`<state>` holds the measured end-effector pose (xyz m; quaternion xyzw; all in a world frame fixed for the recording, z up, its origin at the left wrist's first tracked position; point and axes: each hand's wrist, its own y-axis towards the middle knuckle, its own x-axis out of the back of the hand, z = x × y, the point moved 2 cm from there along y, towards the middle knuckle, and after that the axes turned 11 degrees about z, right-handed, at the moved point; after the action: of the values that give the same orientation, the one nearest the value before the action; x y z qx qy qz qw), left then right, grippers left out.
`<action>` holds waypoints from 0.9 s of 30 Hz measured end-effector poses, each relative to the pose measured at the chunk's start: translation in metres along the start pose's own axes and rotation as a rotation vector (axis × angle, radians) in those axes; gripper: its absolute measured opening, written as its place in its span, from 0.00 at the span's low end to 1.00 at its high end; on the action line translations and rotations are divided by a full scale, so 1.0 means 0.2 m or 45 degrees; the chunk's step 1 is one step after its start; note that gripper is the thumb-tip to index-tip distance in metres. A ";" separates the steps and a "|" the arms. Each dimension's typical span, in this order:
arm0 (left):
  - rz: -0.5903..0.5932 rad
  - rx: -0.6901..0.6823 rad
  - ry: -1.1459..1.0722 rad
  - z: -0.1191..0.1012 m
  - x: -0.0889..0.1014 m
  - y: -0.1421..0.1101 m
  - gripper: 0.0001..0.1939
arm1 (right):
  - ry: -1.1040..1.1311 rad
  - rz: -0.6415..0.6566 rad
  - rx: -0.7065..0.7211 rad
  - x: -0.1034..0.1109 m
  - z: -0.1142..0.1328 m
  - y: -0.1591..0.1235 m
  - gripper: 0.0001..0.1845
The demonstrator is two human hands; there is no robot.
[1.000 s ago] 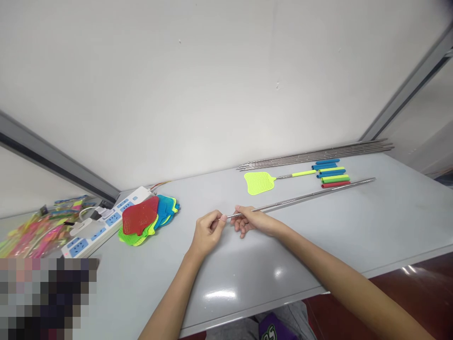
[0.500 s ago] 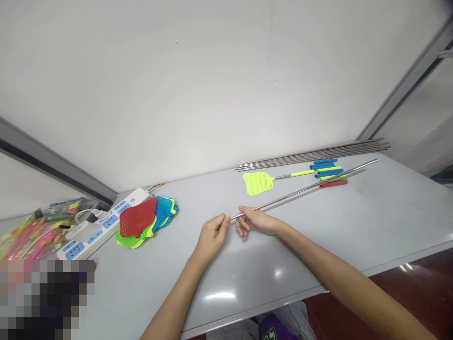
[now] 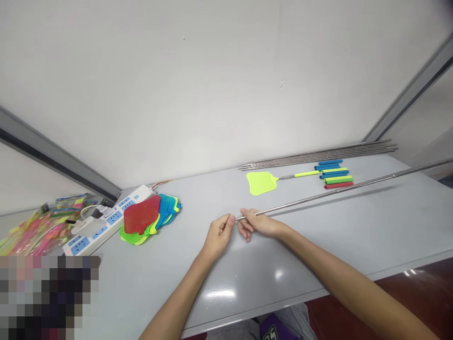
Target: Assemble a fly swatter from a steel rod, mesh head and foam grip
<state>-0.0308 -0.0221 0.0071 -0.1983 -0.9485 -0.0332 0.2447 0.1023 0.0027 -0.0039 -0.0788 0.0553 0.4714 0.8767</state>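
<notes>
A long, thin telescopic metal rod (image 3: 300,202) runs from my hands up to the right and past the picture's right edge, raised above the table. My left hand (image 3: 220,233) pinches its near tip between thumb and bent fingers. Just right of it, my right hand (image 3: 257,223) is closed around the rod, thumb on top and the lower fingers curled loosely beneath. Behind the rod lies a yellow-green fly swatter (image 3: 262,183) with a metal shaft and yellow grip. Several coloured tubes (image 3: 336,179), blue, yellow, green and red, rest to its right.
Along the wall lies a bundle of metal rods (image 3: 318,157). On the left, swatter heads (image 3: 142,215) in red, green, yellow and blue are piled beside a white power strip (image 3: 106,222). Bagged colourful items (image 3: 49,224) lie farther left on the grey table (image 3: 371,231).
The rod now reaches much farther right, its far end beyond the picture, and looks longer. Both hands keep their hold close together. The view has shifted slightly.
</notes>
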 end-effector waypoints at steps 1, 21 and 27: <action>0.028 -0.018 -0.027 -0.01 -0.01 0.00 0.18 | -0.018 0.001 -0.005 0.00 0.00 0.00 0.29; 0.133 -0.098 -0.122 -0.06 -0.02 0.01 0.20 | -0.051 -0.024 -0.066 0.00 -0.01 0.01 0.30; 0.147 -0.094 -0.178 -0.06 -0.03 0.01 0.20 | -0.052 -0.018 -0.056 0.00 -0.01 0.01 0.30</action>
<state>-0.0203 -0.0242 0.0142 -0.2634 -0.9484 -0.0401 0.1718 0.1004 0.0038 -0.0071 -0.0888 0.0265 0.4676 0.8791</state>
